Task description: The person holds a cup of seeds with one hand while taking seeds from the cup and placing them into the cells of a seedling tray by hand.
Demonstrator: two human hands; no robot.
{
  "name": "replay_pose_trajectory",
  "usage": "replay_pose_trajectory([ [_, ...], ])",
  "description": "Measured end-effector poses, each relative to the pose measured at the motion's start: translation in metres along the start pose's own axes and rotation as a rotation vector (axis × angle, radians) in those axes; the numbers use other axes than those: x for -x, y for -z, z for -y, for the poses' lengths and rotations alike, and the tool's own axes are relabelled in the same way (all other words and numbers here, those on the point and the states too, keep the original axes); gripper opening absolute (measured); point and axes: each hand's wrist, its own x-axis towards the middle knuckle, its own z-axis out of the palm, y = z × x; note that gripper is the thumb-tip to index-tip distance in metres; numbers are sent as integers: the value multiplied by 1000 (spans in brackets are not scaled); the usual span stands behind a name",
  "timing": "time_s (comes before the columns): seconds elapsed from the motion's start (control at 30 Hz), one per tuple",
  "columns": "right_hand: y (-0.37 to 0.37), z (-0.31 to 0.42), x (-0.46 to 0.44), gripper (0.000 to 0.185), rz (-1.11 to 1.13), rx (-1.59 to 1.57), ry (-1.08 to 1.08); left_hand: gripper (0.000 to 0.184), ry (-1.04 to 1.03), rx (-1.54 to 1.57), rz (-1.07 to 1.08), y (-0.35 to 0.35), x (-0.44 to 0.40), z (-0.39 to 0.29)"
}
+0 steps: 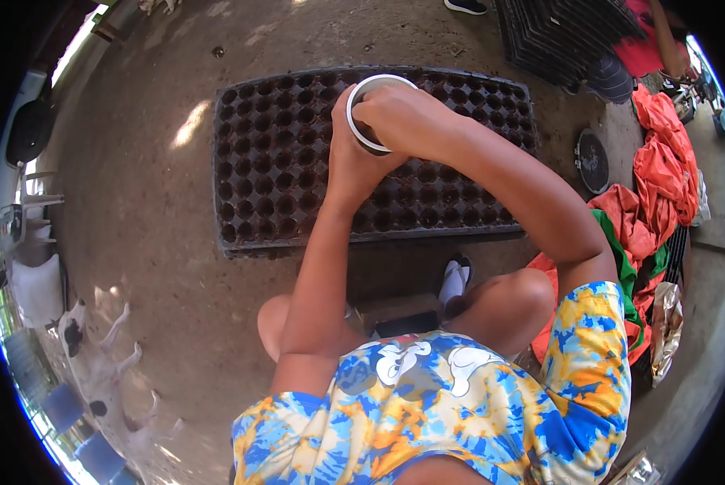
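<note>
1. While the left hand wraps the outside of the white-rimmed cup, the cup is above the far half of the black seedling tray.
2. The right hand reaches inside the cup; fingertips hidden, so I cannot tell whether they pinch or spread.
3. Risk: cup tips. Probable cause: right-hand pressure on the wall if the left grip slackens.
4. Risk: contents, not clearly visible, scatter over the cells. Possible cause: knuckles catching the rim.
5. Risk: tray gets nudged. Possible cause: the foot near its near edge slipping forward.
</note>
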Motion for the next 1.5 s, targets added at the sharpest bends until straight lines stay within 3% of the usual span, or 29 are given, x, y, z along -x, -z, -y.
replay_pose_trajectory([
  [0.17, 15, 0, -1, 14, -25, -210, -120, 103, -4, 69, -18, 0, -2, 1],
  [0.27, 40, 12, 24, 11, -112, -637, -228, 101, 8, 113, -47, 5, -4, 10],
  [0.47, -32, 12, 74, 10, 90, -939, -285, 99, 7, 210, -119, 18, -9, 15],
  [0.67, -74, 30, 78, 13, 121, -835, -240, 99, 8, 199, -110, 16, -9, 19],
  [1.0, -69, 27, 78, 13, 144, -768, -211, 99, 9, 195, -104, 17, -9, 19],
  [1.1, -63, 26, 72, 13, 80, -708, -241, 100, -4, 212, -110, 17, -9, 20],
  [1.2, -62, 17, 73, 13, -3, -485, -97, 99, -4, 212, -111, 16, -9, 19],
  [1.33, -1, 20, 52, 12, -311, -505, -70, 97, -3, 162, -113, 17, -9, 19],
  [1.4, 18, 18, 36, 11, -398, -346, -16, 96, 7, 125, -98, 18, -8, 17],
  [1.5, 24, 9, 11, 13, -205, -105, -54, 96, 34, 100, -52, 14, -7, 4],
])
